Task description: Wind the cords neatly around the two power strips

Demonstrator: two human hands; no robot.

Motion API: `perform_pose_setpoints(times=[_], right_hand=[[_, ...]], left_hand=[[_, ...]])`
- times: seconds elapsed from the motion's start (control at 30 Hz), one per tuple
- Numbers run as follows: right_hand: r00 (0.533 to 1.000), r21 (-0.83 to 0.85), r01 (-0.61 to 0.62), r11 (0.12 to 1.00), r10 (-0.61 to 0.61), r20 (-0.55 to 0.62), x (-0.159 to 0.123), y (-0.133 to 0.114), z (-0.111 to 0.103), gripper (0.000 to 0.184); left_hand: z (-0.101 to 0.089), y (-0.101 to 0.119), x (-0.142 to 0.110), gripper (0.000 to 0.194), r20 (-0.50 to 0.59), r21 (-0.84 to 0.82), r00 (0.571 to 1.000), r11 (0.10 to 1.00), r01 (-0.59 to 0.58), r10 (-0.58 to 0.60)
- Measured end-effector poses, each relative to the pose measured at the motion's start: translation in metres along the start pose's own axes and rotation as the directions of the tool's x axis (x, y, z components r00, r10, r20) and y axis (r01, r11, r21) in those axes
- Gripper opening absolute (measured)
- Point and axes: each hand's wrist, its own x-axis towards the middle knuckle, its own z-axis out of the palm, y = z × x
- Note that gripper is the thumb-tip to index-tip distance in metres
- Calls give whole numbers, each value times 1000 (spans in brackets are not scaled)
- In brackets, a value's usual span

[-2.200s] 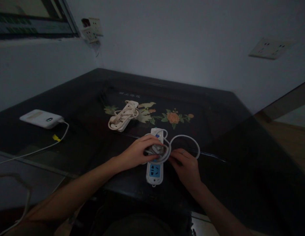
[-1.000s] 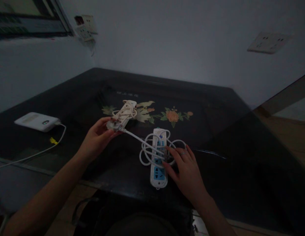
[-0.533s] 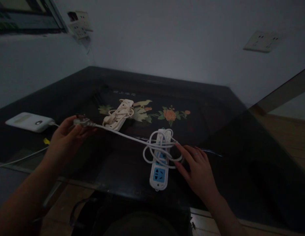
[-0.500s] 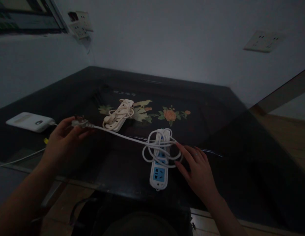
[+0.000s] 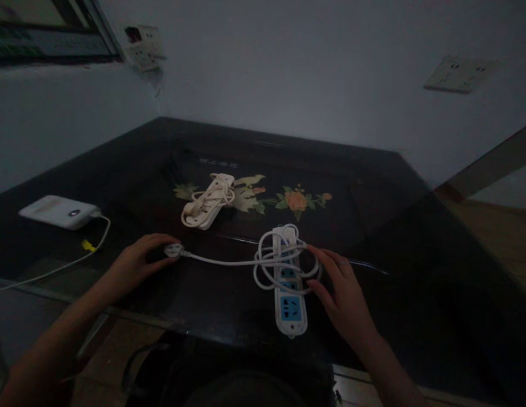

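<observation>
My left hand [image 5: 138, 263] pinches a white plug [image 5: 173, 250] between thumb and fingers, just over the dark tabletop. From the plug a white cable [image 5: 224, 263] runs right, slightly slack, to loose loops lying across a white power strip [image 5: 291, 325] with blue sockets. At the right side of those loops, my right hand [image 5: 341, 288] has its thumb and fingers closed on the cable. Farther back lies a second power strip [image 5: 212, 212], cream-white, with its own cord bundled on top.
A white device [image 5: 61, 212] with a cord and yellow tag [image 5: 88, 245] lies at the table's left. The black table [image 5: 373, 226] has a printed flower pattern and meets a pale wall. Wall sockets [image 5: 460, 74] are at right, others [image 5: 146, 48] near the window.
My left hand has brought the plug right and down toward the table, so the cable has slackened. The looped power strip has turned slightly; my right hand stays at its loops.
</observation>
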Motion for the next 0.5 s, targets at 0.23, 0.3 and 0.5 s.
perform_pose_setpoints(times=[0.23, 0.3, 0.5], right_hand=[[999, 58, -18, 998, 20, -29, 6, -7, -2, 36], [999, 72, -34, 997, 37, -37, 10, -12, 0, 33], [983, 83, -157, 984, 164, -82, 14, -23, 13, 44]], left_hand=[[8, 55, 3, 41, -76, 399, 986, 911, -107, 149], [25, 90, 5, 31, -47, 237, 959, 935, -263, 281], [80, 176, 25, 23, 51, 33, 913, 913, -407, 405]])
